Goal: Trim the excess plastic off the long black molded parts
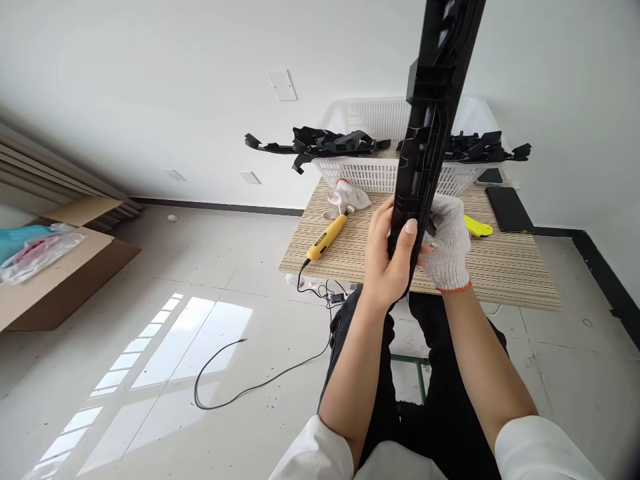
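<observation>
A long black plastic trim strip (425, 133) stands steeply upright in front of me, its top running out of view. My bare left hand (393, 257) is closed around its lower end, thumb pressed on the ribbed face. My right hand (449, 243), in a white knit glove with an orange cuff, is closed at the strip's right edge. A small dark piece (431, 225) shows between its fingers and the strip; whether it belongs to the strip I cannot tell. A yellow utility knife (479, 227) lies on the table just right of the glove.
On the wood-striped table (505, 273) are a yellow corded tool (327, 237), another white glove (350, 195) and a black phone (509, 209). Behind stands a white basket (373, 175) with several black plastic parts (335, 142). A cable (270, 381) trails on the floor; a cardboard box (65, 287) stands left.
</observation>
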A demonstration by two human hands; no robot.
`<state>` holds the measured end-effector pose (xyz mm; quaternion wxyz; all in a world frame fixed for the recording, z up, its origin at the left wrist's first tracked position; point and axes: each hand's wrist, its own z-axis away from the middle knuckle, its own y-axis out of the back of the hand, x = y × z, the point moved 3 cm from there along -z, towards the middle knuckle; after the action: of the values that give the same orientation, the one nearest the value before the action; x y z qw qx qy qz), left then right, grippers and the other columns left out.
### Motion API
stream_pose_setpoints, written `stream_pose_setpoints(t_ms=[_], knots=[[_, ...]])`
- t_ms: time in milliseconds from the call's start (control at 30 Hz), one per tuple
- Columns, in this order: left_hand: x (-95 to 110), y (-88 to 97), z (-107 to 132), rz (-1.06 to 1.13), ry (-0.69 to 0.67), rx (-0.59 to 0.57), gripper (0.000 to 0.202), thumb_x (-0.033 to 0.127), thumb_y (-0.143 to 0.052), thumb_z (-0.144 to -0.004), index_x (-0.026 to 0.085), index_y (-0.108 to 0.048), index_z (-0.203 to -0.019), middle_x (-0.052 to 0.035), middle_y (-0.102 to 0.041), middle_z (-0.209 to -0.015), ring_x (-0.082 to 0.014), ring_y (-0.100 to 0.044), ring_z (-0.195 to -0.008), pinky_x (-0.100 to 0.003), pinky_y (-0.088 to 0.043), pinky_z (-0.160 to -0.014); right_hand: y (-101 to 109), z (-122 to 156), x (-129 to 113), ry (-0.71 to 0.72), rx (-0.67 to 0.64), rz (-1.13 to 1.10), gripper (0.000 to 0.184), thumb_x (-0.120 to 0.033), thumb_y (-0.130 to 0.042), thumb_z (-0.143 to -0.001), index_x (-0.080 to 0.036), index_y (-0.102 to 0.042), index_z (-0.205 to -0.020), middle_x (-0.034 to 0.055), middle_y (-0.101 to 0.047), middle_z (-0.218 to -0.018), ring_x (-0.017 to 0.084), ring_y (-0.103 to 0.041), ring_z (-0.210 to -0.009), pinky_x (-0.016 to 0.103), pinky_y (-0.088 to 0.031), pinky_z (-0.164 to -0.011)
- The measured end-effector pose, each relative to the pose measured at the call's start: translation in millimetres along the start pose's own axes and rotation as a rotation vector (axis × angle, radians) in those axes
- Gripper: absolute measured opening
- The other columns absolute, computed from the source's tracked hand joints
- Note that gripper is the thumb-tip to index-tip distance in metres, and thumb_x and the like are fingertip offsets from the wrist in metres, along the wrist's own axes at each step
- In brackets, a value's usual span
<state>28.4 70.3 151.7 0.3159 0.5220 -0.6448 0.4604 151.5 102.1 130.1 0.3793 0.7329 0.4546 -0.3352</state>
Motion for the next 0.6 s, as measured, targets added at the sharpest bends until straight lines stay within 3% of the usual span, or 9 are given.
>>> stream_pose_setpoints(t_ms=[100,200,300,367,467,600], knots=[[0.2,0.7,1.3,0.017,0.022,0.0,0.04,0.061,-0.065,-0.094,0.024,-0.07,-0.108,-0.0082,-0.069,-0.112,-0.0206,-0.076,-0.085,-0.027,-0.062,-0.057,11.2,0.9,-12.1,0.133,0.079,0.153,0.024,-0.04,-0.072,-0.089,-0.032,-0.064,-0.11,0.0036,-0.067,-0.109,0.025,-0.066,-0.1,0.047,-0.055,-0.088],[-0.5,3.4,4.8,0.033,0.044,0.017,0.039,0.061,-0.066,-0.094,0.023,-0.07,-0.103,-0.0061,-0.07,-0.101,-0.0165,-0.074,-0.072,-0.027,-0.06,-0.054,20.0,2.4,-13.1,0.099,0.004,0.273,0.016,-0.04,-0.073,-0.088,-0.032,-0.068,-0.101,0.0017,-0.07,-0.1,0.025,-0.067,-0.09,0.046,-0.056,-0.079],[-1.0,9.9,5.4,0.054,0.036,0.067,0.038,0.06,-0.066,-0.094,0.024,-0.069,-0.105,-0.0002,-0.063,-0.077,-0.0121,-0.066,-0.056,-0.023,-0.055,-0.047,33.6,8.1,-0.9,0.067,-0.011,0.369,0.016,-0.043,-0.075,-0.085,-0.034,-0.07,-0.098,0.0005,-0.069,-0.09,0.025,-0.067,-0.082,0.045,-0.056,-0.069],[-2.3,15.4,3.6,0.085,0.022,0.1,0.037,0.059,-0.067,-0.094,0.024,-0.068,-0.106,0.0034,-0.056,-0.066,-0.0102,-0.06,-0.05,-0.021,-0.05,-0.042,47.1,14.6,13.1,0.034,0.039,0.44,0.026,-0.044,-0.079,-0.08,-0.036,-0.071,-0.103,0.0011,-0.071,-0.092,0.027,-0.068,-0.082,0.048,-0.058,-0.068],[-8.3,21.0,0.2,0.122,0.05,0.116,0.035,0.058,-0.067,-0.094,0.024,-0.067,-0.104,0.0037,-0.054,-0.066,-0.0101,-0.06,-0.053,-0.019,-0.048,-0.042,69.4,25.1,32.7,-0.001,0.073,0.525,0.038,-0.046,-0.08,-0.078,-0.032,-0.071,-0.111,0.0049,-0.075,-0.105,0.03,-0.071,-0.084,0.054,-0.06,-0.075],[-19.4,17.9,-1.5,0.144,0.148,0.104,0.04,0.06,-0.069,-0.092,0.024,-0.067,-0.11,0.003,-0.057,-0.07,-0.0107,-0.064,-0.059,-0.018,-0.05,-0.045,92.3,32.9,43.2,0.027,0.0,0.561,0.048,-0.052,-0.078,-0.081,-0.032,-0.071,-0.124,0.0059,-0.076,-0.115,0.027,-0.071,-0.078,0.053,-0.06,-0.076]])
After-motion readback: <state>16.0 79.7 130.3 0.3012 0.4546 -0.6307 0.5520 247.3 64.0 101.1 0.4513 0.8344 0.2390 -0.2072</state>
